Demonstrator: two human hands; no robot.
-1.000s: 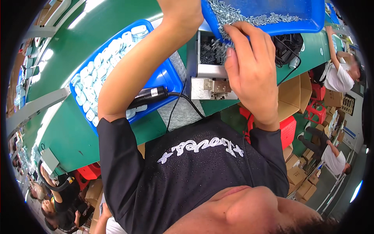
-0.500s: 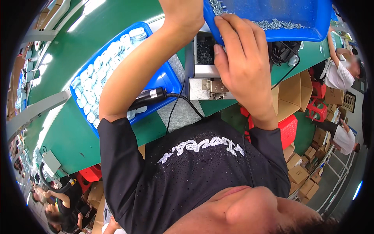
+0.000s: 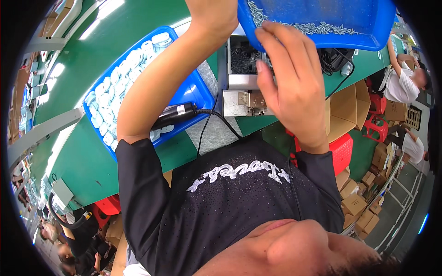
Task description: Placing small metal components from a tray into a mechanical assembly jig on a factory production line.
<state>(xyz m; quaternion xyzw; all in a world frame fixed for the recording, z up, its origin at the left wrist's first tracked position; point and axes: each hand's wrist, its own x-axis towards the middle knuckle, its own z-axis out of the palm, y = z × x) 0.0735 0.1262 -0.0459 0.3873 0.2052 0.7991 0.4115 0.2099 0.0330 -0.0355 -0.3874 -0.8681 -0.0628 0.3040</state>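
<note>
My right hand (image 3: 294, 83) is at the lower left corner of a blue plastic tray (image 3: 331, 11), its fingers stretched over the rim near the small silvery screws (image 3: 322, 29). Its thumb stands apart, below the tray. The screws lie along the tray's near side and left corner. At the top edge only the wrist and heel of my left hand (image 3: 214, 14) show, left of the tray; its fingers are out of frame. Beneath the right hand stands a metal screw feeder (image 3: 241, 81) with dark contents in its open hopper.
Left, a second blue tray (image 3: 200, 92) holds many pale plastic parts (image 3: 115, 87) and a black electric screwdriver (image 3: 175, 115) with its cable. A black coiled cord (image 3: 331, 62) lies right of the feeder. A cardboard box (image 3: 345, 110) and red stool (image 3: 338, 152) stand right of me.
The screw tray has shifted slightly, its left corner lower and further left. My right thumb has moved down, away from the tray, and more of the feeder's hopper shows.
</note>
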